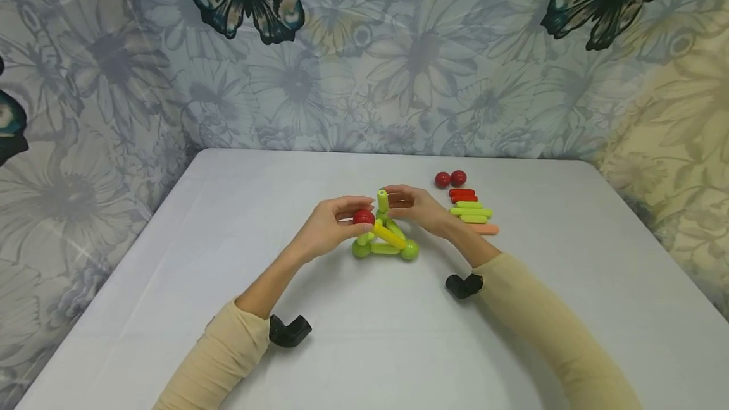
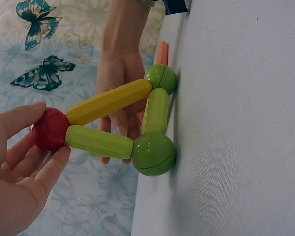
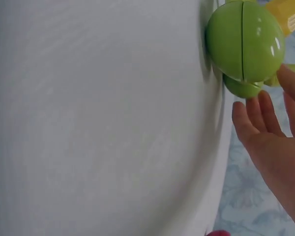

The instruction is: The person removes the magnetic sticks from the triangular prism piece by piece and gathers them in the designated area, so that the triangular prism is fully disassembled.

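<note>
My left hand point(image 1: 329, 226) pinches a red ball point(image 2: 49, 129) between thumb and fingertips. A yellow rod point(image 2: 109, 102) and a light green rod point(image 2: 99, 142) slope down from that ball to green balls on the table. One of these is the near green ball point(image 2: 153, 153); a low green rod point(image 1: 385, 248) joins two of them. At the back stands an upright green rod point(image 1: 383, 201). Beside it is my right hand point(image 1: 418, 207), fingers loosely bent and spread; in the right wrist view they hover around the frame near a green ball point(image 3: 246, 42), without a visible grip.
On the white table point(image 1: 364, 347), right of the frame, lie two loose red balls point(image 1: 450, 178), short red rods point(image 1: 462, 195), several light green rods point(image 1: 471, 212) and an orange rod point(image 1: 484, 229). A patterned cloth wall point(image 1: 364, 93) borders the table's far edge.
</note>
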`<state>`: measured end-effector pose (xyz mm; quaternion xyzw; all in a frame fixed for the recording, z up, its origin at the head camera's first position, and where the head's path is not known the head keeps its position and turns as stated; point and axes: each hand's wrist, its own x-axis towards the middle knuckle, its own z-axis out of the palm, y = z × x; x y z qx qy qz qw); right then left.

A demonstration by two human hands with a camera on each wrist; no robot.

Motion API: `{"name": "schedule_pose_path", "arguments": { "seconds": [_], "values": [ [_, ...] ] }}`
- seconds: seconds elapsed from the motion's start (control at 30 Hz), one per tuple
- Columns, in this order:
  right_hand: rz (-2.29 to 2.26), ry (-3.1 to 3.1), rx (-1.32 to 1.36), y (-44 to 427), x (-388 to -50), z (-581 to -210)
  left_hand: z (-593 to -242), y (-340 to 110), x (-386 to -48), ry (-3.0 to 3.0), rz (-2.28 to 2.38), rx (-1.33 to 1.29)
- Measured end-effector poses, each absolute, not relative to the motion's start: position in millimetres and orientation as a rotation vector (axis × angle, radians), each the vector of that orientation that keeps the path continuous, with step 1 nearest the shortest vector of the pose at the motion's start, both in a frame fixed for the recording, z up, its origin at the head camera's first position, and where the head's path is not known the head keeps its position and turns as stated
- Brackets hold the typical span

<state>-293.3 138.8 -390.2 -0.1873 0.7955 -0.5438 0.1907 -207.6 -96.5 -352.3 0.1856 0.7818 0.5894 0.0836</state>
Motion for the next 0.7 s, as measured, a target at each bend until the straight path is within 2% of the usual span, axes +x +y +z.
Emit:
{"name": "schedule_pose_path", "arguments": {
  "seconds": [0.47, 0.7],
  "values": [
    [-1.479, 2.353, -0.733, 128.7, -297.7, -391.7, -351.6, -95.8, -207.3, 2.33, 1.755, 0.552],
    [-1.45, 2.396, -0.74, 127.1, -296.6, -390.5, -350.7, -95.2, -206.5, 2.335, 1.756, 0.557]
  ]
}}
